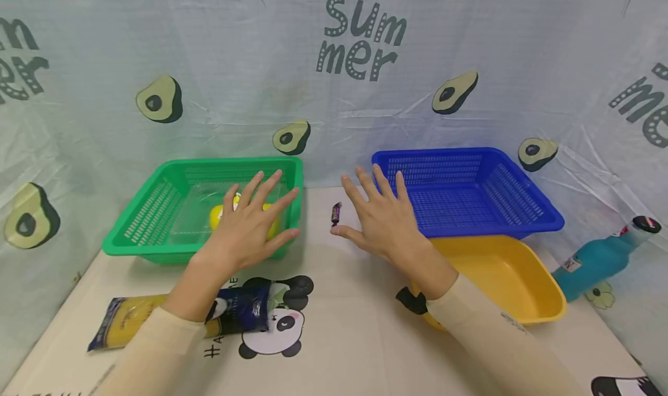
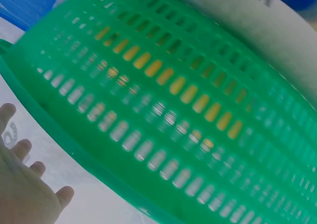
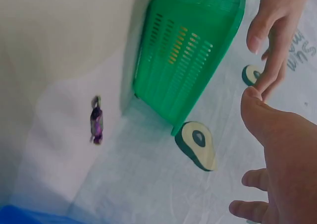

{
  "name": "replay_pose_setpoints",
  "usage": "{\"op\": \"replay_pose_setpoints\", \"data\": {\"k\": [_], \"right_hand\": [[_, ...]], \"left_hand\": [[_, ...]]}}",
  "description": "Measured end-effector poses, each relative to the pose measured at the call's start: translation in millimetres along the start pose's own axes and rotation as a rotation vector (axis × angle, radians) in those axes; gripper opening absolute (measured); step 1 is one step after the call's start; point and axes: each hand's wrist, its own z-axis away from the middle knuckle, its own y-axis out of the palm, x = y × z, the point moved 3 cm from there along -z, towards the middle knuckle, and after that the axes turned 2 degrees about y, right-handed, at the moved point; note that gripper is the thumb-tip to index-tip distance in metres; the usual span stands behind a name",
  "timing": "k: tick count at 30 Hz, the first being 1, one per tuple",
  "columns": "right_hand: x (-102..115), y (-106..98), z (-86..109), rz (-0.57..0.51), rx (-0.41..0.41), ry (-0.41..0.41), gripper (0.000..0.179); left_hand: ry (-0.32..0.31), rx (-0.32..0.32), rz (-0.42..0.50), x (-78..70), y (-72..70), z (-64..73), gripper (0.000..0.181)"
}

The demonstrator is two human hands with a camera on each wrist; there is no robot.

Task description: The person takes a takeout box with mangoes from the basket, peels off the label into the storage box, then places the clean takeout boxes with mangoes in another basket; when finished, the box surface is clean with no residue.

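Note:
My left hand (image 1: 249, 229) hovers with spread fingers over the right part of a green basket (image 1: 172, 250), holding nothing. Partly hidden behind it, yellow items (image 1: 215, 216) lie in a clear plastic tray (image 1: 193, 222) inside that basket. My right hand (image 1: 383, 221) is also spread and holds nothing, near the left end of a blue basket (image 1: 469, 206). Between the hands, a small purple wrapped candy (image 1: 336, 214) lies on the table, close to the right thumb. In the right wrist view the candy (image 3: 96, 122) appears apart from the right hand (image 3: 292, 154).
Below the left forearm lies a yellow and dark blue packet (image 1: 130, 320), partly covered. A yellow tray (image 1: 501, 280) sits in front of the blue basket, partly under the right forearm. At the far right a bottle of blue liquid (image 1: 600, 265) leans at a tilt.

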Motion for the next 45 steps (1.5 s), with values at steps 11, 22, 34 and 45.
{"op": "replay_pose_setpoints", "data": {"k": [11, 22, 34, 45], "right_hand": [[22.9, 6.3, -10.7, -0.047, 0.035, -0.038, 0.096], [39.0, 6.7, -22.5, -0.062, 0.04, -0.095, 0.093], [61.3, 13.8, -32.4, -0.183, 0.107, -0.18, 0.093], [74.0, 25.8, -42.6, -0.306, 0.155, -0.235, 0.092]], "left_hand": [[-0.079, 0.011, 0.102, 27.8, -4.8, 22.3, 0.075], [-0.117, 0.026, 0.12, 49.1, -11.0, 30.0, 0.072], [-0.198, 0.071, 0.134, 70.7, -14.4, 52.1, 0.074], [-0.248, 0.102, 0.198, 100.7, -12.7, 64.9, 0.075]]}}
